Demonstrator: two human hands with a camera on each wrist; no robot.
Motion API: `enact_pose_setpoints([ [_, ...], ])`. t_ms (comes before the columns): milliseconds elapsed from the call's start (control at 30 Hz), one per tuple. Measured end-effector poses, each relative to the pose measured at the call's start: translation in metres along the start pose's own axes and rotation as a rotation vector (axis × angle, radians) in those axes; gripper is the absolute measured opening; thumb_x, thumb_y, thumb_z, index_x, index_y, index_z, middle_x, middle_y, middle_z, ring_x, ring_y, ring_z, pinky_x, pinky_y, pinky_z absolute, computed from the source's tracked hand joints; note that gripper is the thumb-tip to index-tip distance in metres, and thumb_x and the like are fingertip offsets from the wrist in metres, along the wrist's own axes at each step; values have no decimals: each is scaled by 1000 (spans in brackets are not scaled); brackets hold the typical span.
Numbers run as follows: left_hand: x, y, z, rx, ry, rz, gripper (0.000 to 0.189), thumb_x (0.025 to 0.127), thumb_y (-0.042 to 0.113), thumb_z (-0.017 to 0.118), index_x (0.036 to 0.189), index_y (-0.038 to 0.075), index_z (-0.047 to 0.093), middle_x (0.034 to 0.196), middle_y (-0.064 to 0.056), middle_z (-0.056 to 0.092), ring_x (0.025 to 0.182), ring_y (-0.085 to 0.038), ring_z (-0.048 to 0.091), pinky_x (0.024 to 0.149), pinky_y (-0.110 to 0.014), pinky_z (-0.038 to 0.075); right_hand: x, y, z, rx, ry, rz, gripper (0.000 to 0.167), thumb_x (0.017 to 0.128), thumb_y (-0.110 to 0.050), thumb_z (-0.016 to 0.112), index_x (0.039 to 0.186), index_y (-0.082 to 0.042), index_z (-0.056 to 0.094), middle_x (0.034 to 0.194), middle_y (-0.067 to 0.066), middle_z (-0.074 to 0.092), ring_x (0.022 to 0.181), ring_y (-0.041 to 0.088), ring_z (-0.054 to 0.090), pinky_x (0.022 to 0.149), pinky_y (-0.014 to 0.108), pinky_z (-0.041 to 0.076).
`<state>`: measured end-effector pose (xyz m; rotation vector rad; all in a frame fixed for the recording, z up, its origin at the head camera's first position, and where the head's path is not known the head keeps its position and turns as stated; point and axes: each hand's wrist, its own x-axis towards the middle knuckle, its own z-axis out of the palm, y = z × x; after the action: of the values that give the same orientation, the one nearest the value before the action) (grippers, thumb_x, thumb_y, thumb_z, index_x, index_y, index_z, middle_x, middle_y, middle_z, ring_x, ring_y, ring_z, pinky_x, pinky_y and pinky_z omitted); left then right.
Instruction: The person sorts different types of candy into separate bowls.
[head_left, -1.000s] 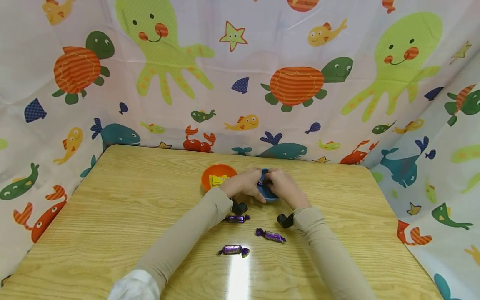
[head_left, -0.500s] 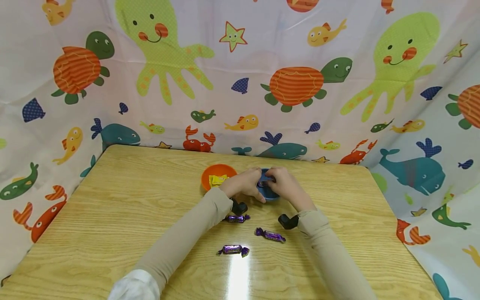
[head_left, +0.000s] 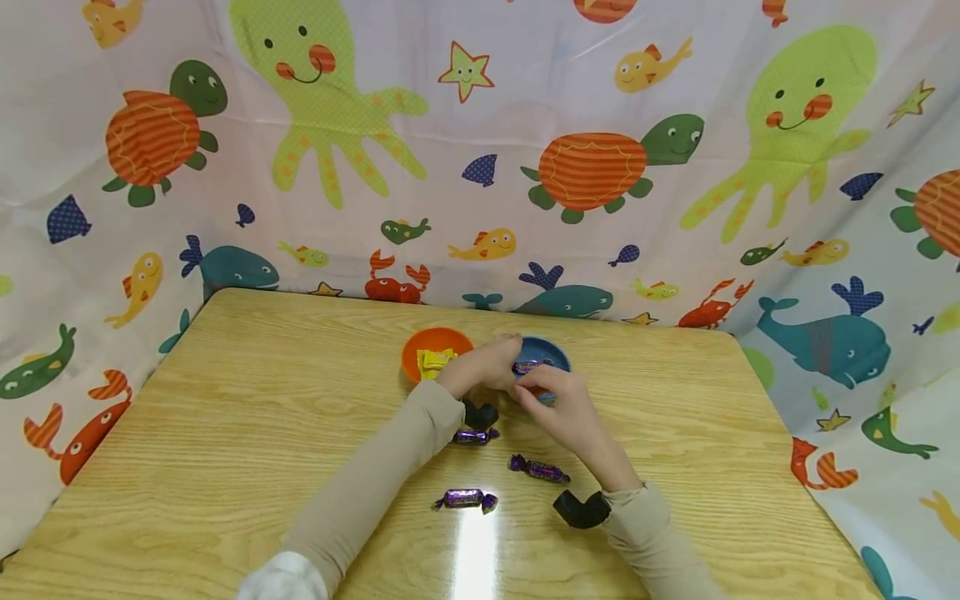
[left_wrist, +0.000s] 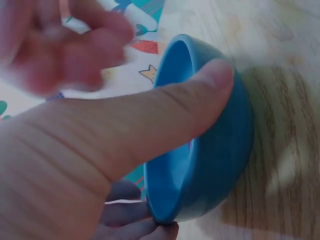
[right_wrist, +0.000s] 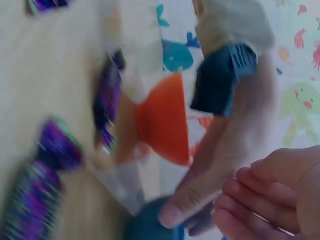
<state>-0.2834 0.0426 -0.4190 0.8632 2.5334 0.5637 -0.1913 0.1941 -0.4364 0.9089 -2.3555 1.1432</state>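
Note:
My left hand (head_left: 483,367) holds the blue bowl (head_left: 543,346) by its rim. In the left wrist view, the thumb (left_wrist: 165,115) presses the outer wall of the bowl while other fingers touch the far rim. Inside lies a purple wrapped candy (head_left: 527,367). Just in front of the bowl is my right hand (head_left: 566,408), its fingers loosely curled. The right wrist view shows nothing in those fingers (right_wrist: 280,195).
An orange bowl (head_left: 411,358) with yellow wrapped candies (head_left: 435,360) stands left of the blue one, partly behind the left hand. On the table nearer me lie purple wrapped candies (head_left: 474,437), (head_left: 540,469), (head_left: 465,498). A patterned curtain (head_left: 420,67) rises behind the table.
My right hand has come out of the blue bowl toward me, leaving a purple candy visible inside. The left hand stays on the bowl.

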Motion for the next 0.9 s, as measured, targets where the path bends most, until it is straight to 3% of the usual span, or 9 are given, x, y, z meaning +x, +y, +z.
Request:
enact_pose_setpoints([
  [133,-5,-1,2,-46,11,7,91,89,11,74,156,-5,15,162,-21,18,148,-31,21,118,-41,25,-14,-5,8,32,-55,50,15,85,9,68,92,-2,75,91,12,72,81,21,69,70,31,59],
  [300,-12,-2,2,-128,40,12,98,86,19,80,157,0,15,163,-20,14,150,-29,16,120,-43,21,-20,-10,18,2,-205,130,20,83,8,69,102,1,74,100,12,72,92,26,69,79,39,59],
  [533,-15,-5,4,-124,51,36,86,91,15,73,157,-1,19,164,-18,14,151,-28,13,121,-42,17,-17,-12,34,-75,-405,170,21,84,-1,74,104,2,71,112,13,67,103,28,63,89,43,53],
  [733,-19,-7,7,-159,63,37,84,93,10,69,157,0,16,165,-16,12,151,-27,12,121,-40,15,-17,-10,47,-22,-420,211,39,81,-3,77,118,4,67,133,21,57,124,34,52,105,49,43],
  [900,-20,-7,11,-177,87,38,90,92,11,71,158,0,10,165,-16,11,151,-26,12,121,-39,14,-19,-9,55,-23,-383,180,36,81,-5,80,114,3,68,132,19,55,124,32,51,105,46,43],
])
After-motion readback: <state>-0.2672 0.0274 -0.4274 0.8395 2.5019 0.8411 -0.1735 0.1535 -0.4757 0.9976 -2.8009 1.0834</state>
